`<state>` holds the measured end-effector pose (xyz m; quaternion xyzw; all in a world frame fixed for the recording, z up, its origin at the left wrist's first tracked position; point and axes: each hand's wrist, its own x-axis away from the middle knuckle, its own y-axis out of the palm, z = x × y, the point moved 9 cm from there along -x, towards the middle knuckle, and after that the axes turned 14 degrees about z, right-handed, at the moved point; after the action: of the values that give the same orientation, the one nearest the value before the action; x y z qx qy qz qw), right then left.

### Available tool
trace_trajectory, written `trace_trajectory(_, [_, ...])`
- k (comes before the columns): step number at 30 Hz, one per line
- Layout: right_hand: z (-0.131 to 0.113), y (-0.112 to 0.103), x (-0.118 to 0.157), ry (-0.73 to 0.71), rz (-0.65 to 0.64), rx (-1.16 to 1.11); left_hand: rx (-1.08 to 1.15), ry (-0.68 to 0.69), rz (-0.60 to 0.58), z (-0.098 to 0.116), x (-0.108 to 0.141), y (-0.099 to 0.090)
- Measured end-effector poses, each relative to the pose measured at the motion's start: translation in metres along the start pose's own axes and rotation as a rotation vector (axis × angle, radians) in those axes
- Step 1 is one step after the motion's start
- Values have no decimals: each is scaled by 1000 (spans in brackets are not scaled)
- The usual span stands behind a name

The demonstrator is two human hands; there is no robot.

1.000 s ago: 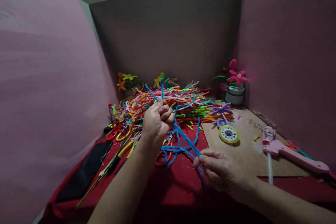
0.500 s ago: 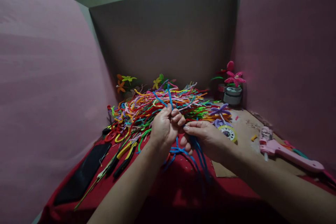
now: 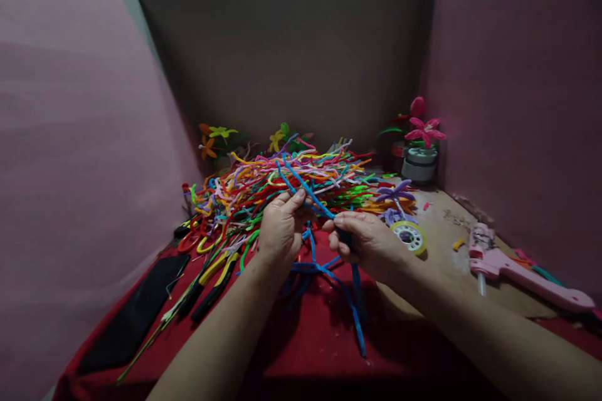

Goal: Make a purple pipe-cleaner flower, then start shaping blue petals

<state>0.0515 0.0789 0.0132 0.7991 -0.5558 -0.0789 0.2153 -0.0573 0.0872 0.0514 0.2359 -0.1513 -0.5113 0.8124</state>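
Observation:
Blue fuzzy stems (image 3: pixel 314 193) cross between my two hands, their tips pointing up and to the left. My left hand (image 3: pixel 285 225) pinches one of them between thumb and fingers. The thumb and fingers of my right hand (image 3: pixel 360 235) are closed on the blue stems too, a little lower and to the right. Under my hands more blue stems (image 3: pixel 345 297) spread out and hang over the red cloth (image 3: pixel 301 357). Behind them rises a big heap of multicoloured fuzzy stems (image 3: pixel 244 185).
A black phone-like slab (image 3: pixel 134 313) and yellow-black pliers (image 3: pixel 216 285) lie at the left. On the right are a cardboard sheet (image 3: pixel 435 276), a pink glue gun (image 3: pixel 531 279), a yellow tape roll (image 3: pixel 420 239), a purple flower (image 3: pixel 394 191) and a pink flower (image 3: pixel 424 131) in a pot.
My hands have moved slightly apart, and the blue stem between them now shows. The upper tips have shifted left, and the lower blue stems are spread wider. The view has shifted a little.

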Motion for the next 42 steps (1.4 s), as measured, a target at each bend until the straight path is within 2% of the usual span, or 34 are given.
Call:
trace_trajectory(5, [-3, -6, 0, -73, 28, 76, -6, 110, -34, 15, 3, 5])
trace_trajectory(7, [-4, -9, 0, -99, 40, 88, 21, 197, -36, 31, 6, 3])
trace_trajectory(9, [-6, -10, 0, -116, 49, 84, 1, 349, -12, 54, 12, -2])
trace_trajectory(11, [-7, -12, 0, -116, 60, 73, -150, 538, 44, 75, 20, -8])
trace_trajectory(13, [-8, -12, 0, -121, 61, 66, -425, 698, 72, 85, 28, -7])
trace_trajectory(15, [-10, -11, 0, -144, 52, 74, -729, 798, -6, 78, 31, 4])
trace_trajectory(17, [-13, -10, 2, -184, 46, 104, -992, 871, -159, 60, 35, 19])
trace_trajectory(20, [-18, -10, 4, -262, 56, 192, -1216, 968, -332, 36, 44, 35])
trace_trajectory(22, [-21, -9, 6, -302, 56, 244, -1200, 950, -403, 28, 49, 42])
trace_trajectory(24, [-22, -8, 7, -302, 44, 256, -1077, 828, -445, 23, 51, 44])
trace_trajectory(28, [-20, -7, 9, -260, 40, 226, -811, 572, -392, 21, 47, 39])
trace_trajectory(31, [-17, -7, 8, -214, 23, 169, -792, 572, -339, 24, 46, 34])
trace_trajectory(36, [-7, -13, 3, -72, 30, 77, -901, 628, -388, 22, 46, 36])
trace_trajectory(39, [-13, -14, 6, -141, 43, 165, -870, 591, -429, 22, 47, 38])
trace_trajectory(42, [-26, -13, 14, -287, 72, 330, -852, 587, -457, 25, 52, 41])
